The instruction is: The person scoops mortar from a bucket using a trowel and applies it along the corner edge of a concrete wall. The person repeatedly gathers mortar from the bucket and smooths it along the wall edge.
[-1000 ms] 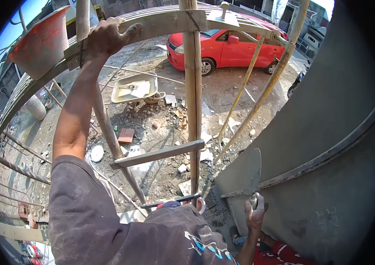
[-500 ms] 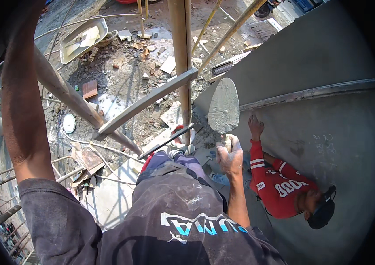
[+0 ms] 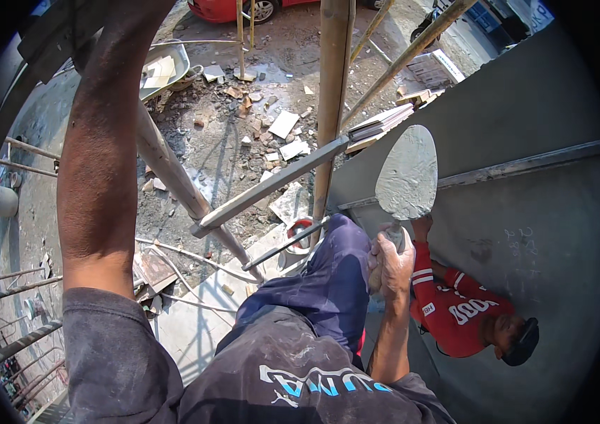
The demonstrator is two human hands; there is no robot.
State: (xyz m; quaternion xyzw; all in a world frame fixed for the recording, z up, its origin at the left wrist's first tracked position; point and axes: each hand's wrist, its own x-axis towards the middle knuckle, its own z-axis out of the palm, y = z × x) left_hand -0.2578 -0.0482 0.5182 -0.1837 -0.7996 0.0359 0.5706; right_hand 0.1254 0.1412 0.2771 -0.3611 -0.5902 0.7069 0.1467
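My left arm (image 3: 98,191) reaches up beside a curved rail at the upper left and runs out of the picture, so that hand is hidden. My right hand (image 3: 393,261) grips the handle of a pointed trowel (image 3: 406,169), whose blade is coated with grey mortar. In front of me stand wooden scaffold poles (image 3: 332,85) crossed by a slanted board (image 3: 268,184), with a narrow dark bar (image 3: 286,244) lower down. One of my legs, in blue trousers (image 3: 328,275), is bent up high, its knee near that bar.
A grey rendered wall (image 3: 519,177) with a ledge fills the right. A co-worker (image 3: 462,314) in red is below beside it, a hand by the ledge. Below lie rubble, tiles (image 3: 284,124), a wheelbarrow (image 3: 183,60) and a bucket (image 3: 298,230); a red car (image 3: 229,10) stands beyond.
The view has tilted down, bringing the co-worker into sight. My right hand has lifted the trowel, and my leg has risen into a bend. My left hand has left the picture.
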